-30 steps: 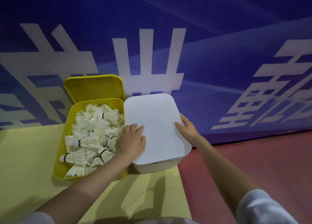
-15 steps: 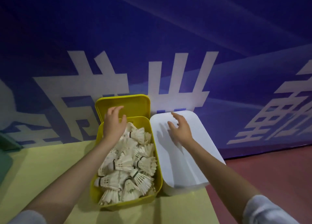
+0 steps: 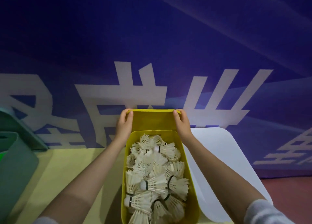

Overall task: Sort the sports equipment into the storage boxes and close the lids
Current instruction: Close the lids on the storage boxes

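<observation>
A yellow storage box (image 3: 190, 186) stands in front of me, filled with several white feather shuttlecocks (image 3: 155, 176). Its yellow lid (image 3: 152, 121) stands upright behind the box. My left hand (image 3: 124, 124) grips the lid's upper left corner and my right hand (image 3: 182, 124) grips its upper right corner, fingers curled over the top edge. A white box (image 3: 224, 158) with its lid down sits just to the right, touching the yellow box.
A green box (image 3: 15, 173) stands at the left edge with its green lid (image 3: 18, 127) leaning against the wall. The boxes rest on a pale yellow table (image 3: 64, 169). A blue banner wall (image 3: 152, 46) rises close behind; red floor (image 3: 287, 190) shows at right.
Both hands left the white box's lid and moved up and left to the yellow lid, which they now grip at its top corners. The view shifted left, bringing the green box in.
</observation>
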`<state>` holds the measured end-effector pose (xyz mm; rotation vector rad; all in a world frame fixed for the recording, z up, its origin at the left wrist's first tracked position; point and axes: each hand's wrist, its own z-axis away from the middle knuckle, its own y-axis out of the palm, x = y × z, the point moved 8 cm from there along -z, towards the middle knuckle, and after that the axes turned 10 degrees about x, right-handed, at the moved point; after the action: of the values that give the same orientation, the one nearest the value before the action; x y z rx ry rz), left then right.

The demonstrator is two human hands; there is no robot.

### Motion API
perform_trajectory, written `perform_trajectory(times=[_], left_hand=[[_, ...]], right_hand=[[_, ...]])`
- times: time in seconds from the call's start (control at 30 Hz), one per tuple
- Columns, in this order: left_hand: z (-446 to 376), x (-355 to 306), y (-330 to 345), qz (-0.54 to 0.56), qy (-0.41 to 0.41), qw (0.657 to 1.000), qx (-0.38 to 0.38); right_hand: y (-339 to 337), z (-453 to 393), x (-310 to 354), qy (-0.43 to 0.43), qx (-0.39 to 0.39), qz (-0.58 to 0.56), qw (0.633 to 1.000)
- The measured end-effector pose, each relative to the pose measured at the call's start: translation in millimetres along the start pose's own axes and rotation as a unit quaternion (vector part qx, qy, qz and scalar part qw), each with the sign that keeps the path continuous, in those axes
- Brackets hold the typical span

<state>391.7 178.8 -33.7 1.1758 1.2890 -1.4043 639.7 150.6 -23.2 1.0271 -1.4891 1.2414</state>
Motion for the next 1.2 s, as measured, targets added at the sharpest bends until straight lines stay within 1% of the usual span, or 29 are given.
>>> perform_trajectory(times=[0.1,0.2,0.3,0.43,0.53,0.63,0.73,0.83,0.93,0.97,1.03,1.1,1.2], left_hand=[[4.9,-13.4,-6.3,0.025,0.016,0.999,-0.017],[15.2,-51.5,-17.4,0.017,0.061,0.998,-0.021],[34.6,-96.2,-25.1,0.033,0.097,0.994,-0.028],[75.5,-123.6,-27.5,0.058,0.119,0.99,-0.056],[109.1,-116.8,-21.4,0.048,0.115,0.99,-0.064],[141.3,-93.5,-15.2,0.028,0.085,0.993,-0.081],[168.6,-70.7,-11.0,0.036,0.049,0.994,-0.085],[185.1,-55.1,-3.1,0.048,0.002,0.998,-0.05],[196.6,-25.3,5.5,0.055,-0.088,0.995,-0.009],[202.5,-15.1,7.8,0.058,-0.117,0.991,0.0],[216.9,4.8,11.7,0.041,-0.156,0.987,0.015],[233.8,19.9,13.9,-0.014,-0.161,0.987,0.023],[254.0,41.3,17.2,-0.072,-0.137,0.987,0.045]], right_hand=[[-2.0,0.4,22.5,-0.018,-0.01,-0.006,1.0],[-14.9,2.9,66.9,-0.07,-0.017,-0.026,0.997],[-24.8,14.6,115.8,-0.113,-0.013,-0.054,0.992],[-35.0,50.0,144.7,-0.127,-0.015,-0.082,0.988],[-39.1,82.7,134.1,-0.093,-0.02,-0.107,0.99],[-43.4,118.8,110.2,-0.057,-0.035,-0.127,0.99],[-40.0,151.8,83.3,-0.05,-0.013,-0.115,0.992],[-34.5,179.1,49.4,-0.008,0.006,-0.112,0.994],[-28.7,201.7,6.3,0.076,0.025,-0.116,0.99],[-27.6,208.1,-7.0,0.103,0.033,-0.102,0.989],[-26.1,219.8,-26.4,0.136,0.054,-0.038,0.988],[-25.1,231.9,-34.0,0.13,0.071,0.042,0.988],[-22.1,251.5,-40.1,0.104,0.091,0.145,0.98]])
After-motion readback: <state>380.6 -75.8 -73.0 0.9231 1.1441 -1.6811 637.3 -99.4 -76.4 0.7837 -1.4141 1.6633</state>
